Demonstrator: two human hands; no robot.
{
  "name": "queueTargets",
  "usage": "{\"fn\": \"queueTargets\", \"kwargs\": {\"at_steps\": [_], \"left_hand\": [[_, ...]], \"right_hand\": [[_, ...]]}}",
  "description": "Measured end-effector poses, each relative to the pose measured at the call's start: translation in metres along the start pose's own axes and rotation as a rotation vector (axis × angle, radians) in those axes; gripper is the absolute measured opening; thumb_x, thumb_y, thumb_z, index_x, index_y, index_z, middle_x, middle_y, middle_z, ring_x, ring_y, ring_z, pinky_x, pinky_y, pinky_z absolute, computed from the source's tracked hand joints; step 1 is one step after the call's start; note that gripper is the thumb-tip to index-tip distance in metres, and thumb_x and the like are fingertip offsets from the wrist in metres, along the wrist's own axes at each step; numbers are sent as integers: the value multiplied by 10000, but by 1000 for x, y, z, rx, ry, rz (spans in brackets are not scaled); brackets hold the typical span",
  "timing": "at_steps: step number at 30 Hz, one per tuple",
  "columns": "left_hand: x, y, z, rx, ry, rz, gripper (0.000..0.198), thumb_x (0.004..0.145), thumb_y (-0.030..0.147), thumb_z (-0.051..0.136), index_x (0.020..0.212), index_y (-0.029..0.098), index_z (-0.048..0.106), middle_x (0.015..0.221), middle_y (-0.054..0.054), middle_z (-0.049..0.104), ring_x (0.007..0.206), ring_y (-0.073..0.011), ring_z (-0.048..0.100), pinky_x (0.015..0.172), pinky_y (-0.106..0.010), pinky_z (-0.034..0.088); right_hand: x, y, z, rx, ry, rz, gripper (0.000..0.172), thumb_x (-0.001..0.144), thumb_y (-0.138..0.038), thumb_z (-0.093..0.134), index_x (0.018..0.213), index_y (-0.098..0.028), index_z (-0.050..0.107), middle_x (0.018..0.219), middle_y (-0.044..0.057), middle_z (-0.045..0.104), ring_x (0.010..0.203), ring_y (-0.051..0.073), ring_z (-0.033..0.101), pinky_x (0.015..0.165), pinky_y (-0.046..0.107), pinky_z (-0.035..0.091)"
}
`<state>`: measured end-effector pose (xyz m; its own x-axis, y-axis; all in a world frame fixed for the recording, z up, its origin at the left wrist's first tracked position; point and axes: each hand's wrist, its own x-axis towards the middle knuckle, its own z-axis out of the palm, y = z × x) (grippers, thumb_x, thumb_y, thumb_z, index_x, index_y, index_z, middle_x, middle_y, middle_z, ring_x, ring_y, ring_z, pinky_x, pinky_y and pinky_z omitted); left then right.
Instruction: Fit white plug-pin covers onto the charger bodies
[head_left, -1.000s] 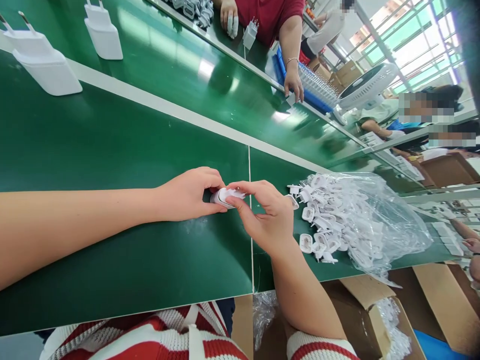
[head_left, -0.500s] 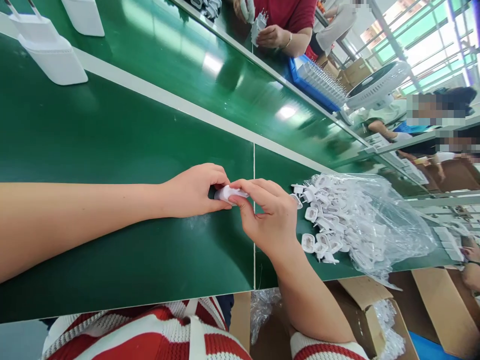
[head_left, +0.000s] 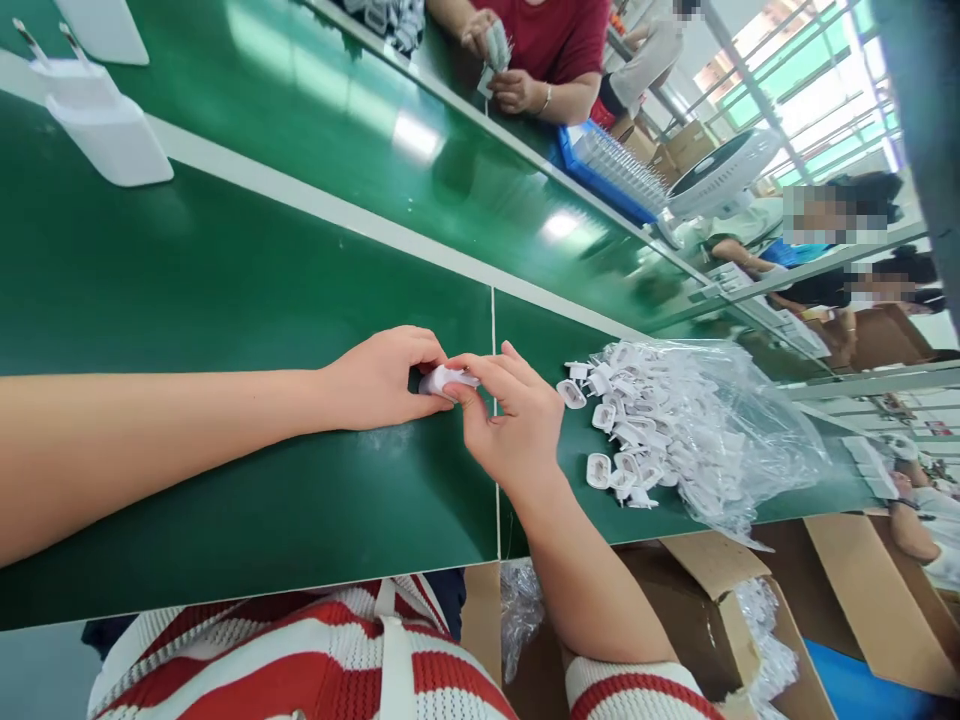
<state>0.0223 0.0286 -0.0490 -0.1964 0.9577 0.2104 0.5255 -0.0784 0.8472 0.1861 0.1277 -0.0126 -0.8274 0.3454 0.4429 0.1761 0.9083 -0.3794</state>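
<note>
Between my two hands is a white plug adapter [head_left: 435, 382], held just above the green bench [head_left: 300, 510]. My left hand [head_left: 386, 380] pinches its left end between thumb and fingers. At its right end the thumb and fingers of my right hand [head_left: 517, 415] are closed on it too, hiding part of it. To the right of my right hand lies a pile of white plug shells [head_left: 637, 430], several loose at its near edge, the rest spilling from a clear plastic bag [head_left: 772, 430].
Two white chargers stand at the upper left, the nearer charger [head_left: 112, 125] with its pins up. Across the bench a co-worker's hands [head_left: 510, 90] hold small parts beside a blue tray [head_left: 607, 170]. A fan [head_left: 724, 170] stands behind. Open cardboard boxes [head_left: 712, 600] sit below the bench edge.
The view has shifted slightly, so the bench things sit further left. Both hands keep hold of the plug adapter, and my right fingers have moved a little along it.
</note>
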Motion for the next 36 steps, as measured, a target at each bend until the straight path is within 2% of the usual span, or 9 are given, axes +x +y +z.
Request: {"fn": "queueTargets", "kwargs": {"at_steps": [4,7,12,16,21,25,30,34,36], "left_hand": [[-4,6,-2,-6,-45,-12,378,855,491,693,1107,209,715,1033,-51,731,961,-248,657,821,-350,503],[3,9,-9,-12,-30,-141,386,846,518,712,1117,244,728,1036,-17,754,919,-233,680,808,-334,512],[61,-7,-41,173,319,-269,383,790,445,773,1107,239,713,1111,-15,757,1019,-253,680,907,-341,489],[120,-43,-88,453,569,-433,324,852,386,683,1137,235,659,1164,-47,740,1111,-279,649,1038,-409,406],[149,-74,-128,531,647,-608,366,873,305,609,1225,202,616,1218,-147,721,1206,-357,610,1089,-526,348],[119,-64,-121,601,640,-569,677,847,366,661,1455,147,460,1518,-196,516,1461,-367,387,1187,-508,272],[21,-31,-113,842,689,-170,834,825,489,717,1525,226,345,1661,-74,316,1549,-306,229,1278,-476,176],[-41,-38,-149,835,1117,-431,1035,642,473,865,1478,164,338,1636,-103,314,1508,-368,261,1263,-589,233],[-51,-47,-167,689,1113,-589,989,639,521,859,1447,186,399,1545,-95,461,1379,-345,468,1179,-549,412]], "right_hand": [[-2,5,-2,87,-2,81,373,941,-307,664,1311,-324,625,1094,-22,786,966,183,733,1202,477,401],[2,33,-23,113,14,256,678,909,-519,680,1495,-278,438,1323,75,699,1044,238,713,1002,455,541],[-11,102,-60,-572,-39,670,494,942,-545,582,1246,-164,664,1254,230,650,1159,426,610,885,548,480],[-19,131,-50,-552,-145,616,236,922,-326,573,1073,-211,714,1095,199,679,871,332,672,644,423,443],[-11,130,-36,-460,-153,537,185,876,-276,603,1022,-223,703,1007,132,687,830,298,667,589,380,418],[-3,117,-35,-148,-88,537,347,890,-356,615,1212,-252,689,1082,88,643,839,240,665,684,392,504],[5,81,-29,676,17,552,367,782,-432,794,1106,-264,753,1111,60,640,841,187,700,768,370,565],[10,58,-28,1055,-95,628,455,744,-398,859,1165,-271,742,1006,29,732,911,193,716,886,390,594],[11,55,-29,1119,-142,636,482,731,-376,877,1181,-270,743,1027,22,742,925,187,722,939,396,590]]}}
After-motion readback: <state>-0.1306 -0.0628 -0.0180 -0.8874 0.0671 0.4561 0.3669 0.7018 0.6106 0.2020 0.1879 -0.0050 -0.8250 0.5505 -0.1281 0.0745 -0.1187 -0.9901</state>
